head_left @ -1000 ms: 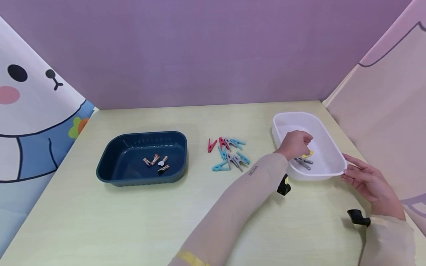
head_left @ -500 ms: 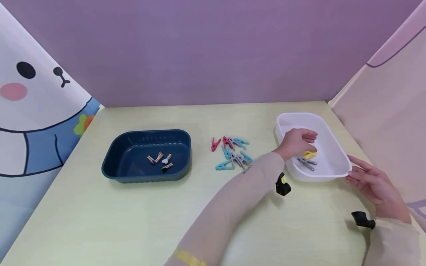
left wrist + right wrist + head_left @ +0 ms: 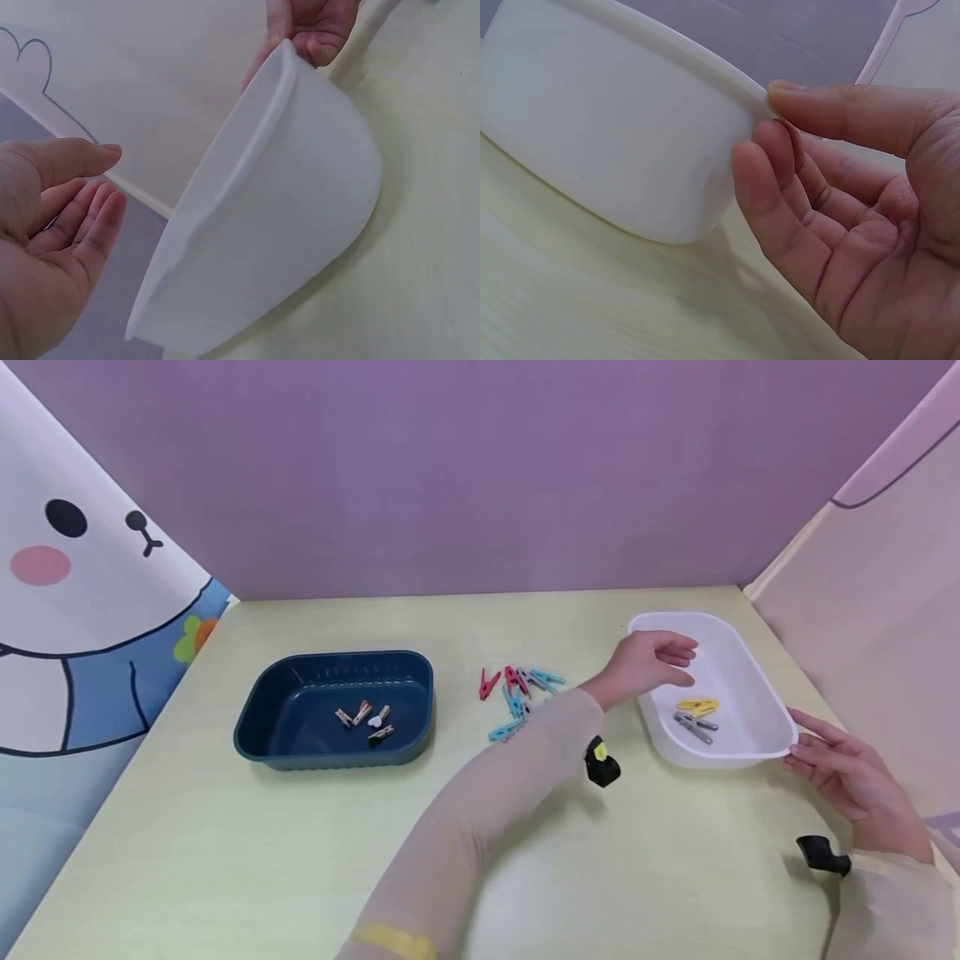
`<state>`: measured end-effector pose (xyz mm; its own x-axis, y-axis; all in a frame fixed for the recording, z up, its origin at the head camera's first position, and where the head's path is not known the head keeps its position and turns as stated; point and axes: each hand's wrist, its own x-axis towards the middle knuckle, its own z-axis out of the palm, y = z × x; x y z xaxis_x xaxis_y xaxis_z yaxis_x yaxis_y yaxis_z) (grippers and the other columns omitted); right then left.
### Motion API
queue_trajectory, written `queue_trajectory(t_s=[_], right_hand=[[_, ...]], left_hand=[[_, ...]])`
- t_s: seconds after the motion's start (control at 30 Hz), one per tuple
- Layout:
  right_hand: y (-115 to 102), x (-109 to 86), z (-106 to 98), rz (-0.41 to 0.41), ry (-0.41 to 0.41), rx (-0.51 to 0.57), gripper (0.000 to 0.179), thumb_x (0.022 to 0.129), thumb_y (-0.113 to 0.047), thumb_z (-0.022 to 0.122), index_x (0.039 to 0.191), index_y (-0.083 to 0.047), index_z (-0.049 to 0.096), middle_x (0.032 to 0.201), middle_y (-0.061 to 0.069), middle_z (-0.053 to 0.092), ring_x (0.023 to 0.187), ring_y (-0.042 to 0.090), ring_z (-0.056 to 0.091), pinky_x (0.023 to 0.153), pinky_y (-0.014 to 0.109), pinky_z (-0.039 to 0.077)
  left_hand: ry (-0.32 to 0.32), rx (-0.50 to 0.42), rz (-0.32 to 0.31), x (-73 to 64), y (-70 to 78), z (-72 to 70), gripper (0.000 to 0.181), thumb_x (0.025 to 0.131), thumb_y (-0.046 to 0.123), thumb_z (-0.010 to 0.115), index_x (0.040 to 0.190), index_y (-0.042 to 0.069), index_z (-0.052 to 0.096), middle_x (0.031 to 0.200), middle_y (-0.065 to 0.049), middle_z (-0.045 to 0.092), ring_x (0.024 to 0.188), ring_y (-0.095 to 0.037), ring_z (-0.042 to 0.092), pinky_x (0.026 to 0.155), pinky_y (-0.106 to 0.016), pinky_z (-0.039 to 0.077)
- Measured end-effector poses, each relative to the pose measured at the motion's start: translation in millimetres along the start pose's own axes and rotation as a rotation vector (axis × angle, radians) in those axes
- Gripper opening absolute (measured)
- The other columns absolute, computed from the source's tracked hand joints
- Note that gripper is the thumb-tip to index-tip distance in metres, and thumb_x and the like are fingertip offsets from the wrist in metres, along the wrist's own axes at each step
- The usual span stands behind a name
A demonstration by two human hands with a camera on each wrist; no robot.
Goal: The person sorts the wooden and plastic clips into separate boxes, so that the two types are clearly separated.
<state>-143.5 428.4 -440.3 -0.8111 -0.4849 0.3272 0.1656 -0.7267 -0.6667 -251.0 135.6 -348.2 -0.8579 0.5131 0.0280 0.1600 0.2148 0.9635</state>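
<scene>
- I can't read any print on the left sleeve from here; its yellow band looks plain to me
- On the left wall, I see a printed animal face with a pink cheek
- I see my left hand over the near-left part of the white tray, thumb and fingers apart, holding nothing
- My right hand pinches the tray's near right corner by the rim
- Inside that tray, yellow and grey pegs lie close together at the near end; only the head view shows me these
- The right wrist view gives me the thumb on the rim, bent fingers against the outer wall
- Red, blue and grey pegs lie mid-table, partly behind my left sleeve
- Small wooden pegs lie in the dark blue tray, well apart from both hands
</scene>
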Motion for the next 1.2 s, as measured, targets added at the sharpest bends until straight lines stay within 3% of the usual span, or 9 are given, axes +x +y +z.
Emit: queue_trajectory(t_s=[0.33,0.5,0.83,1.07,1.2], right_hand=[[-1,0.5,-2,-0.003,0.027,0.005,0.057,0.097,0.023,0.014,0.144,0.010,0.044,0.126,0.033,0.059,0.111,0.040,0.064,0.096,0.043,0.050],[-1,-0.6,-3,0.000,0.020,0.006,0.056,0.097,0.023,0.014,0.144,0.010,0.043,0.126,0.033,0.059,0.112,0.040,0.063,0.096,0.043,0.050],[-1,-0.1,-1,-0.005,0.030,-0.004,0.057,0.097,0.023,0.014,0.144,0.010,0.044,0.126,0.033,0.059,0.112,0.040,0.063,0.096,0.043,0.050],[1,-1.5,-1,-0.024,0.072,-0.025,0.056,0.096,0.024,0.016,0.142,0.010,0.045,0.122,0.032,0.061,0.108,0.040,0.065,0.093,0.042,0.052],[2,-2.0,0,-0.034,0.086,-0.026,0.055,0.096,0.025,0.017,0.142,0.011,0.045,0.120,0.033,0.061,0.106,0.041,0.066,0.092,0.042,0.053]], left_hand=[[-0.031,-0.094,0.090,-12.9,-5.4,-52.3,0.044,0.083,-0.006,0.077,0.125,-0.003,0.066,0.114,-0.016,0.069,0.098,-0.017,0.067,0.079,-0.015,0.052],[-0.039,-0.062,0.093,-20.2,-9.3,-70.7,0.043,0.083,-0.006,0.076,0.124,-0.003,0.066,0.116,-0.021,0.067,0.093,-0.015,0.068,0.079,-0.018,0.054],[-0.102,0.057,0.009,-36.7,-27.1,-111.0,0.044,0.087,0.001,0.076,0.129,0.004,0.064,0.114,-0.008,0.068,0.102,-0.017,0.065,0.085,-0.021,0.053],[-0.160,0.139,-0.085,-50.9,-44.2,-136.7,0.039,0.089,0.005,0.074,0.126,0.005,0.065,0.121,-0.013,0.066,0.103,-0.016,0.065,0.087,-0.024,0.053],[-0.203,0.206,-0.128,-58.7,-51.8,-147.3,0.036,0.090,0.007,0.074,0.124,0.003,0.066,0.119,-0.010,0.067,0.102,-0.017,0.064,0.082,-0.033,0.054]])
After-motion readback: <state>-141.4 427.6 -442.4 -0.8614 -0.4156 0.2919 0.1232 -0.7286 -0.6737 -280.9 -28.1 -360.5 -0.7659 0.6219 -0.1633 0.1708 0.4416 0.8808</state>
